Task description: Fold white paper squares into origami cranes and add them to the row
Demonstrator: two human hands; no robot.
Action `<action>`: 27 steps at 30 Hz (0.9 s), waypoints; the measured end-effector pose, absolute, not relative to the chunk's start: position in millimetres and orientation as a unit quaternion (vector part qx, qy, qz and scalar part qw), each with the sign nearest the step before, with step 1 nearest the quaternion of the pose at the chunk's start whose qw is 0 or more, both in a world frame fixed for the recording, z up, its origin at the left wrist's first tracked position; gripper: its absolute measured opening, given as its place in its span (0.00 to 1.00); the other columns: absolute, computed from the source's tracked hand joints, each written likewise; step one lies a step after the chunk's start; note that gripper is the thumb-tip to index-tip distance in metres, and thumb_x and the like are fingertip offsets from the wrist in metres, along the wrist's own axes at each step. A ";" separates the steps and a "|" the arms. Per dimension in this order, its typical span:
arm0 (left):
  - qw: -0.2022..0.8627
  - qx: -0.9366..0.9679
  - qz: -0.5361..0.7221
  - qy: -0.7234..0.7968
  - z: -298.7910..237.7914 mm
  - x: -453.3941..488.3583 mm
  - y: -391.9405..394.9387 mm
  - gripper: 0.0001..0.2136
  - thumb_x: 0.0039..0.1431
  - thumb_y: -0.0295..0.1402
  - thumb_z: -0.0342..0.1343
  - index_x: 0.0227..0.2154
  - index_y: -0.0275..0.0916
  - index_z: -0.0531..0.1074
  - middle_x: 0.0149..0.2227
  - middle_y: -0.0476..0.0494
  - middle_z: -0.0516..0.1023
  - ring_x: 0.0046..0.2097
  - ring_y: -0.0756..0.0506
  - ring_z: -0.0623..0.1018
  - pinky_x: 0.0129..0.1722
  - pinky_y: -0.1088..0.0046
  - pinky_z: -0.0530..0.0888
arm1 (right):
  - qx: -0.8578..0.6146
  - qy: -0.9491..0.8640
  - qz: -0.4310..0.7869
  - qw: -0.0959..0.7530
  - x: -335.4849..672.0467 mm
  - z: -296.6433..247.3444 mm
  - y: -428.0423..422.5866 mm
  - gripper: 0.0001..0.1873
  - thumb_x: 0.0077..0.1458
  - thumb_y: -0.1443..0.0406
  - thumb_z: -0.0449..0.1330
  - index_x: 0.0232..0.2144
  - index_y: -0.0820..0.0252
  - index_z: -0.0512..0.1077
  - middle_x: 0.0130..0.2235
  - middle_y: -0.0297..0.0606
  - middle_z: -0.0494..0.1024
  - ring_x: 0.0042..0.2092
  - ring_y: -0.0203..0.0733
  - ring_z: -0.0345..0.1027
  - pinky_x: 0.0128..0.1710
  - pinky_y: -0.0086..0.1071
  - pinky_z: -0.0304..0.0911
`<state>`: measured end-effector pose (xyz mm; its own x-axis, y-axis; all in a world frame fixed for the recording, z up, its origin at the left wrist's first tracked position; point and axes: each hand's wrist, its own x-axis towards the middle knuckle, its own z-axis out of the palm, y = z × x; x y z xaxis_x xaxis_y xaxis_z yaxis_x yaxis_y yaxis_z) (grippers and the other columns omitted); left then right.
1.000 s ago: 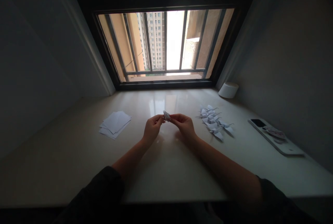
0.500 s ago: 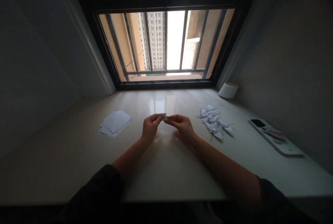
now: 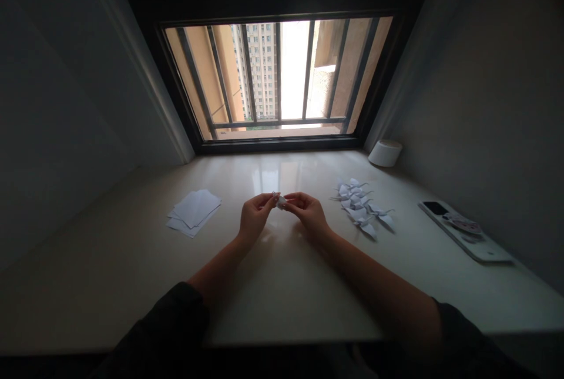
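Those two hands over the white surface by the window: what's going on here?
A person is holding a small folded piece of white paper between the fingertips of the left hand and the right hand. Flat sheets of paper lie in a loose stack to the left on the white surface. To the right sits a cluster of folded paper figures that look like cranes, with what appears to be a phone beyond them.

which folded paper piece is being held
The small white piece pinched between the left hand and right hand; the other folded pieces lie clustered at right.
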<state>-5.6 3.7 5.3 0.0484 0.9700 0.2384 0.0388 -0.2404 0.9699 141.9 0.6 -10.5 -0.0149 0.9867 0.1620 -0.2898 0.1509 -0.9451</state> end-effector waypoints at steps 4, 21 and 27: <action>0.464 0.575 0.522 0.426 5.4 -5.9 4.6 0.15 0.46 0.42 0.61 0.33 0.36 0.78 0.32 0.42 0.80 0.35 0.44 0.77 0.38 0.67 0.72 | -0.386 -0.489 0.503 0.600 143.5 -11.4 2.5 0.17 0.37 0.57 0.69 0.31 0.59 0.77 0.33 0.40 0.81 0.36 0.46 0.75 0.41 0.41 0.68; 0.554 0.507 0.472 0.462 5.1 -10.4 5.4 0.22 0.44 0.44 0.63 0.41 0.35 0.74 0.31 0.38 0.80 0.35 0.42 0.79 0.35 0.69 0.73 | -0.436 -0.712 0.150 0.530 155.8 -11.7 -1.4 0.11 0.53 0.60 0.59 0.40 0.46 0.76 0.35 0.35 0.80 0.36 0.44 0.71 0.39 0.38 0.65; 0.550 0.507 0.481 0.458 7.6 -10.6 5.3 0.21 0.44 0.44 0.63 0.40 0.35 0.75 0.31 0.39 0.80 0.34 0.43 0.79 0.35 0.68 0.73 | -0.429 -0.736 0.127 0.508 159.4 -10.7 -0.3 0.18 0.48 0.59 0.64 0.43 0.49 0.74 0.35 0.38 0.79 0.36 0.44 0.70 0.39 0.38 0.65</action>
<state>-10.6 5.3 7.6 0.1173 0.9930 -0.0165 -0.0640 0.0242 0.9977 159.4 -0.3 -10.7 -0.1152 0.7601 0.6395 0.5029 0.5998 -0.6224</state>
